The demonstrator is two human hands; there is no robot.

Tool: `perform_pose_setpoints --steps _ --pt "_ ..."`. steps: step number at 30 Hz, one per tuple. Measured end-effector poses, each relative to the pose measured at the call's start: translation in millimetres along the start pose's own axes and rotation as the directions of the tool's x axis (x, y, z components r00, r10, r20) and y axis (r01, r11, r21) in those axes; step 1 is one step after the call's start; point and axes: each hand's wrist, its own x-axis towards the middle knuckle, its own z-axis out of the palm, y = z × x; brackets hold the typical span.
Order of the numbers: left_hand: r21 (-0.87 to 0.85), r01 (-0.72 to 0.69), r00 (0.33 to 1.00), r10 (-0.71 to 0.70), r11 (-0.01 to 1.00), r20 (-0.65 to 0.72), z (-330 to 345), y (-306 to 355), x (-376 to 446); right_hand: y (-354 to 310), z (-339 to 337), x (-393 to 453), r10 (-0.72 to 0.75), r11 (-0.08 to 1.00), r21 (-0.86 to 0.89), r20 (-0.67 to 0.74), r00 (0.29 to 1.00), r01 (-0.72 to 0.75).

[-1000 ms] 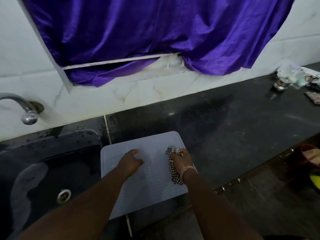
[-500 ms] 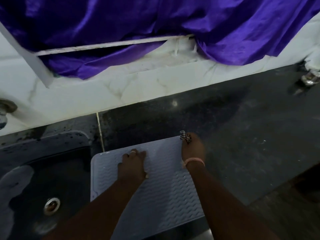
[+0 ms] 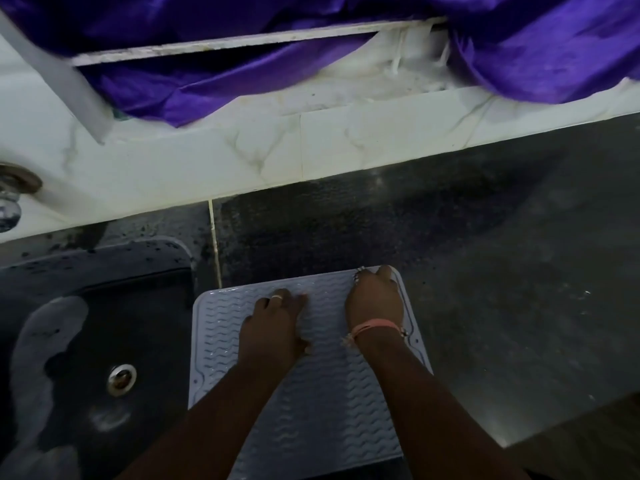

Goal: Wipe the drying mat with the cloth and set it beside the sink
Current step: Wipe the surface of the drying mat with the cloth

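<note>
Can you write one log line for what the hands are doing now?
step: wiping | left hand: presses drying mat | right hand: holds cloth at far corner

Ribbed rubbery drying mat [image 3: 311, 393], glossy speckled stone counter [image 3: 485, 271], satiny purple curtain [image 3: 519, 46], shiny metal drain [image 3: 121, 378]

Probably home kitchen, sink [image 3: 104, 341], tap [image 3: 10, 206], dark countertop [image 3: 485, 271]

purple curtain [image 3: 519, 39] above | marble backsplash [image 3: 346, 143] | tap [image 3: 8, 206] far left
</note>
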Motion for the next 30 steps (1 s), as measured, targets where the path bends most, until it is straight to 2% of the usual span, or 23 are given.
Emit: perform_pose_setpoints --steps 3,7,11,13,16,21,26,30 --pt "-0.103 0.033 0.997 -0.039 0.994 -0.059 1.4 -19.6 -9.4 -23.8 7.5 -12.5 -0.039 0.999 -0.030 0.075 0.996 0.041" --pt "-0.136 0.248 0.942 -0.272 0.959 -0.197 0.4 -50.9 -30.7 -55.1 14.8 -31.8 -0.205 0.971 -0.102 0.124 0.971 0.218" --pt "-0.214 0.251 0.939 -0.292 0.944 -0.185 0.5 -64.6 -37.8 -40.7 4.2 -22.8 -0.305 0.929 -0.180 0.128 0.944 0.324" --pt "-0.215 0.262 0.938 -0.301 0.941 -0.173 1.5 -63.8 -39.9 -12.7 -6.7 -8.4 -0.232 0.943 -0.220 0.098 0.968 0.248" --pt "-0.217 0.335 0.919 -0.369 0.917 -0.139 2.0 -64.0 -41.5 13.3 -15.5 4.5 -0.052 0.983 -0.177 0.021 0.998 0.055" --pt "-0.181 0.317 0.931 -0.342 0.931 -0.130 -4.9 -70.8 -37.9 -34.9 -1.5 -17.4 -0.031 0.991 -0.128 0.062 0.998 0.039" --pt "-0.144 0.308 0.943 -0.322 0.941 -0.089 -4.3 -71.8 -36.2 -81.2 10.0 -37.0 -0.186 0.965 -0.178 0.066 0.980 0.195" --pt "-0.132 0.313 0.942 -0.325 0.941 -0.081 -10.0 -74.6 -39.9 -114.5 11.4 -61.1 -0.362 0.910 -0.164 0.141 0.922 0.382"
